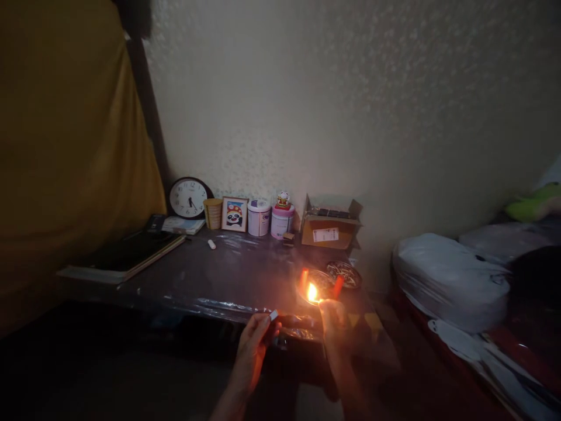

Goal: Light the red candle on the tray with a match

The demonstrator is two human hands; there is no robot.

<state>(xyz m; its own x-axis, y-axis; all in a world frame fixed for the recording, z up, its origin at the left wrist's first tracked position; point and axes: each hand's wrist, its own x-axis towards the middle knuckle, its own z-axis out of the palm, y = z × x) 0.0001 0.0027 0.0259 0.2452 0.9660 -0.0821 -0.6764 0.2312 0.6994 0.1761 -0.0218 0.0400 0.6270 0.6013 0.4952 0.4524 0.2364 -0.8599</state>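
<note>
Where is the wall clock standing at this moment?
The wall clock stands at the back left of the table, leaning against the wall, just left of the yellow cup.

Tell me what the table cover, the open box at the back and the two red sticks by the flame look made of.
Table cover: clear plastic sheet, seemingly; glossy, wrinkled highlights, loose edge at the front. Open box: brown corrugated cardboard, matte, flaps up, white label stuck on. Red sticks: probably wax candles; smooth, glowing translucent beside the flame, though the dim light leaves it open. The right hand holds the flame's source.

Both hands (258, 339) (333, 323) forward, fingers pinched
</note>
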